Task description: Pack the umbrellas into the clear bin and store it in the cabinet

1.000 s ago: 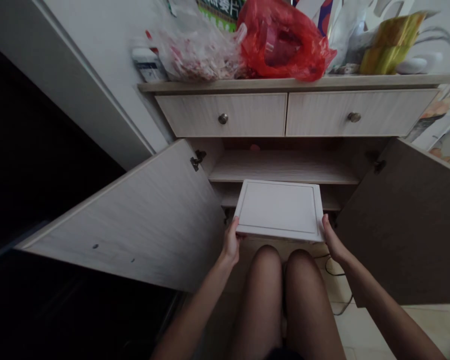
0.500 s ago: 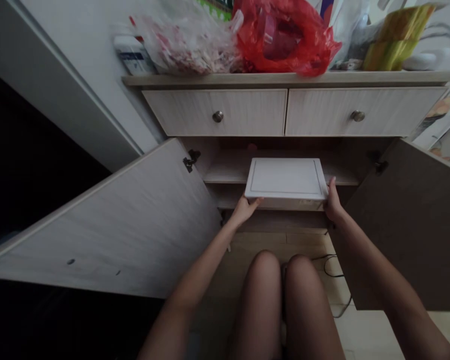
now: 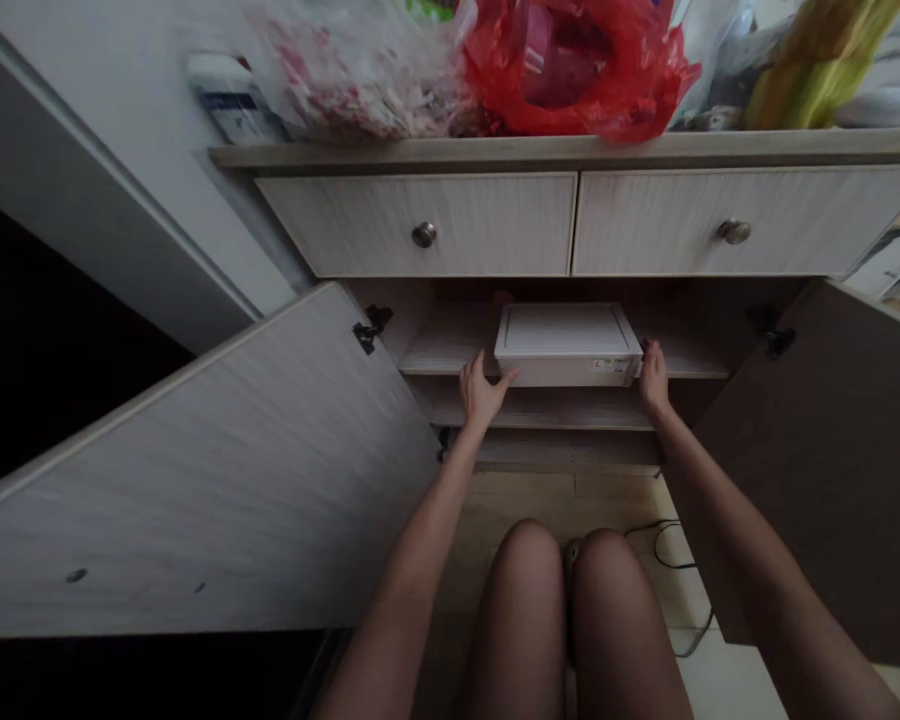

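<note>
A white lidded box (image 3: 566,328) rests level on the upper shelf inside an open cabinet, and its front face overhangs the shelf edge. A small sticker shows near the right end of that face. My left hand (image 3: 483,392) is at the box's front left corner with fingers spread apart, its thumb touching the front face. Against the right end of the box, my right hand (image 3: 653,378) keeps its grip, and some of its fingertips are hidden along the side.
Cabinet doors stand open on the left (image 3: 255,480) and right (image 3: 817,470). Two knobbed drawers (image 3: 420,215) are closed above. A red plastic bag (image 3: 577,70), a clear bag (image 3: 375,80) and a white bottle (image 3: 232,100) crowd the top. A black cable (image 3: 671,560) lies on the floor.
The box has moved away from me, deeper onto the upper shelf, and more of its front face shows. My left hand has loosened and its fingers have spread.
</note>
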Tool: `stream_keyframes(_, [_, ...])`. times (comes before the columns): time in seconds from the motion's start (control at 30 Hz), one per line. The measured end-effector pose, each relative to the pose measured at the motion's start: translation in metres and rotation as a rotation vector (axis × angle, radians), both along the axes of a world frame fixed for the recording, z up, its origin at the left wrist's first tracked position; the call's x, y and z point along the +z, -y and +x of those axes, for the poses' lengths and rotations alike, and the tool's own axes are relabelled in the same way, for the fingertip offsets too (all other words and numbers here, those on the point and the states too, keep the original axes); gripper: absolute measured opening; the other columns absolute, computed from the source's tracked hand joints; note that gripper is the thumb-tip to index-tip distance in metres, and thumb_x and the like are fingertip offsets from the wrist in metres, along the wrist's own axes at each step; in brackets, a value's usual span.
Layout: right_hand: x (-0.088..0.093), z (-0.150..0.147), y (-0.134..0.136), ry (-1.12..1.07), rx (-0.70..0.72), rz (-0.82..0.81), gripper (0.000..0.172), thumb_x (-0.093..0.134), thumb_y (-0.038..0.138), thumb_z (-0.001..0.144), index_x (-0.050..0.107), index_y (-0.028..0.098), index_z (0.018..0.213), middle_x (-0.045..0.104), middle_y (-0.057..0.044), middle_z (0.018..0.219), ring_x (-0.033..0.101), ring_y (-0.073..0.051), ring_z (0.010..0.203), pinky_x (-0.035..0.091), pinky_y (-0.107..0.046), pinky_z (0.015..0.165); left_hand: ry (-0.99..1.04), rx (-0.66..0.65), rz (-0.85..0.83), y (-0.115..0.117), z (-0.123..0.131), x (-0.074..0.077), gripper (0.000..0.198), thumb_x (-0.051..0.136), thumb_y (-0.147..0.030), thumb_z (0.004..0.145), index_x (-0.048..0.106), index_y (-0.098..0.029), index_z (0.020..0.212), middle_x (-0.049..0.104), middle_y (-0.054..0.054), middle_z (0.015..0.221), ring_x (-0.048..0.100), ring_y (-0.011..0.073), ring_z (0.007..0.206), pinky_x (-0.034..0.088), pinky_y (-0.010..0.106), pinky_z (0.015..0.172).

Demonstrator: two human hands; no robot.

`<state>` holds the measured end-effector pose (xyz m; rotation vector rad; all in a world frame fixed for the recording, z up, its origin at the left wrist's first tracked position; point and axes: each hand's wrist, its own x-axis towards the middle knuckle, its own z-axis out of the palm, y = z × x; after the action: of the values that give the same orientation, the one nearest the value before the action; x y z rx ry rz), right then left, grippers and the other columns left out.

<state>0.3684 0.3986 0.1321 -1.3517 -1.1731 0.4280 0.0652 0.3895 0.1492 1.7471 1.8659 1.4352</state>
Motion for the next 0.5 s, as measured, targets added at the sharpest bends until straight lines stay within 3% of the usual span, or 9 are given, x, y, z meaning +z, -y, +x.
stream_keyframes(0.1, [-0.029,-0.006,0.026,0.016,-0.018,0.075,0.075,0.049,0.072,0.082,0.055,0.015,0.132,0.062,-0.018,0.129,0.058,-0.026,0.119,0.041,-0.042,0.104,0.063,0.003,0.077,0.008,0.011,-0.024,0.067,0.077,-0.039,0.077,0.053,-0.013,0.134,0.058,0.023,0.134,0.050,0.0312,0.131,0.035,0.041,0.110])
stream_keyframes(0.2, [-0.039,-0.016,0.030,0.090,-0.109,0.032,0.067,0.050,0.069,0.082,0.062,0.014,0.118,0.069,-0.017,0.112,0.064,-0.027,0.102,0.046,-0.041,0.095,0.064,0.048,0.015,0.001,0.030,-0.036,0.068,0.072,-0.037,0.083,0.047,-0.009,0.140,0.055,0.026,0.137,0.050,0.0319,0.131,0.034,0.042,0.110])
stream_keyframes(0.33, [-0.029,-0.022,0.008,0.174,-0.241,-0.076,0.063,0.044,0.069,0.085,0.066,0.014,0.109,0.071,-0.016,0.101,0.066,-0.028,0.091,0.048,-0.039,0.086,0.057,0.079,-0.063,-0.022,0.044,-0.034,0.068,0.065,-0.041,0.088,0.042,-0.010,0.145,0.052,0.026,0.142,0.047,0.0335,0.134,0.033,0.044,0.110])
stream_keyframes(0.5, [-0.024,-0.016,-0.027,0.276,-0.263,-0.124,0.056,0.046,0.062,0.088,0.066,0.013,0.107,0.071,-0.017,0.103,0.066,-0.028,0.096,0.046,-0.039,0.086,-0.029,0.103,-0.122,-0.053,0.043,-0.021,0.069,0.064,-0.048,0.088,0.046,-0.010,0.142,0.061,0.027,0.128,0.054,0.0372,0.126,0.038,0.042,0.102])
